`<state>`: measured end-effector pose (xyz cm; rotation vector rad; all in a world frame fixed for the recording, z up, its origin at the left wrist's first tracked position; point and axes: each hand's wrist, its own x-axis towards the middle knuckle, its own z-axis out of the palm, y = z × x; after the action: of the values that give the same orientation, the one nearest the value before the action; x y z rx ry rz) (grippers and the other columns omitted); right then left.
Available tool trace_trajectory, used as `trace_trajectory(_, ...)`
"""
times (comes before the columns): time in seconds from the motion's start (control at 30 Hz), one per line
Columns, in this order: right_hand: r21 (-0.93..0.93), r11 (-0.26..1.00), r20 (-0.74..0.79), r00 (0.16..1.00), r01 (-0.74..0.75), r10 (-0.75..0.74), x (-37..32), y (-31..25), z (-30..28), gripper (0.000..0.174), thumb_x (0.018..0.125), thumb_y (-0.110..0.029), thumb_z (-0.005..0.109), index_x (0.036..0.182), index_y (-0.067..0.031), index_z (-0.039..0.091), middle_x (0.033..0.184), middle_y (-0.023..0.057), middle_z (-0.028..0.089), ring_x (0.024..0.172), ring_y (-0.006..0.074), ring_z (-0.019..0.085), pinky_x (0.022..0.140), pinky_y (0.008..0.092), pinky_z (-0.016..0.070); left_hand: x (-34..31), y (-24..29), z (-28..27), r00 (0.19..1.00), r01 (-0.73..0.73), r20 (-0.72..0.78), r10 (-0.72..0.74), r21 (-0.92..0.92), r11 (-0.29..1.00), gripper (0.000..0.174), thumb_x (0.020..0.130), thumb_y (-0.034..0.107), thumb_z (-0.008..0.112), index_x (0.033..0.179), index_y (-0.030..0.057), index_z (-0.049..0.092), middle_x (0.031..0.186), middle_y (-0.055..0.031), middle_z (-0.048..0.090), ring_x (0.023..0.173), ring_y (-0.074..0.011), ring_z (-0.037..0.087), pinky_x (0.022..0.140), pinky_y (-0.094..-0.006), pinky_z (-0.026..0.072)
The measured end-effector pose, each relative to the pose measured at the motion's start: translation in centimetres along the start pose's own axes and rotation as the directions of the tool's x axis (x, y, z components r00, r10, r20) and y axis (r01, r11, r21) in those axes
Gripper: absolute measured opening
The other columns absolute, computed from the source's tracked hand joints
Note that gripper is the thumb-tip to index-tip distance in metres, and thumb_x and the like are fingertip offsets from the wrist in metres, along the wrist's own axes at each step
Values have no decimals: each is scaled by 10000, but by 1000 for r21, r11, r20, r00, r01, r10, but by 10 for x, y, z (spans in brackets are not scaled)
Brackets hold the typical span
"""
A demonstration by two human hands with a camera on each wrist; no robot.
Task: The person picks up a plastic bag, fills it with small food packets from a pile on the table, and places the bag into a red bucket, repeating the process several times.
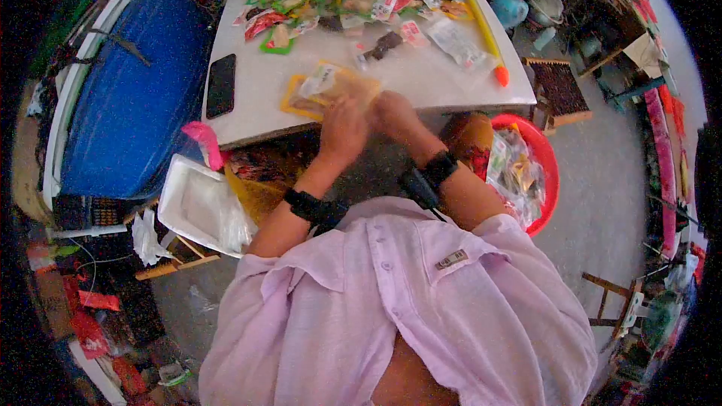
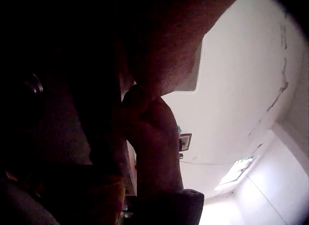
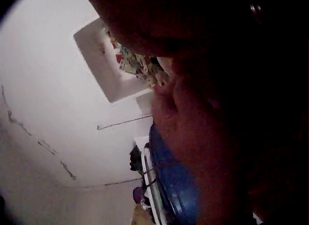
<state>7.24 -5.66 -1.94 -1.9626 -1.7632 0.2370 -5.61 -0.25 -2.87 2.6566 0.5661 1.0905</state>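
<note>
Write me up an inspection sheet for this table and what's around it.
Surface: white tabletop, phone near left edge
Job's things: yellow-edged packet at the hands; heaped packets beyond
Clutter: yellow stick, orange-tipped, along the right side
Hands: left hand grips the packet; right hand beside it, grip blurred
Cables: thin dark line across the wall, possibly a cable
Surroundings: red basin holding packaging; white box; blue tub
</note>
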Motion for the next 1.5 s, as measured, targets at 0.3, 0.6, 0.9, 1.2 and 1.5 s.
trace_trajectory(0.3,-160,935,225,934,318,-279,11,12,-3,170,613,-194,517,699,-50,543,748,152,530,724,307,492,643,387,397,-9,2,-17,998,4,70,-5,9,1000,320,666,145,514,958,35,442,1059,-166,393,1020,-334,333,875,-424,236)
trace_trajectory(0.6,2,1000,-274,961,-31,30,6,34,-17,257,676,-78,445,926,-20,443,912,179,482,762,357,485,656,405,402,-10,-24,-4,988,-104,138,65,296,949,351,643,155,506,987,109,461,1027,-113,425,994,-285,363,817,-442,273)
trace_trajectory(0.9,-35,985,-266,948,171,-174,25,26,-31,118,673,-72,432,772,-34,482,749,160,507,709,330,488,602,401,406,18,-28,-46,992,-5,128,7,-15,1000,246,696,84,453,935,36,490,961,-130,486,917,-290,439,806,-354,324)
trace_trajectory(1.2,-39,934,-198,914,354,-355,15,-24,-133,106,693,-109,421,678,-36,495,668,139,512,627,307,510,548,396,397,67,4,-126,859,512,375,-349,-661,548,241,786,152,427,945,-23,478,918,-91,515,847,-125,469,760,-241,360)
trace_trajectory(1.5,124,962,186,947,241,-261,-54,-55,-139,176,673,-162,475,772,-17,476,724,142,507,709,294,490,627,362,394,60,72,-131,836,408,548,-39,-572,712,221,775,86,379,926,-33,488,944,-103,507,897,-163,458,809,-259,323)
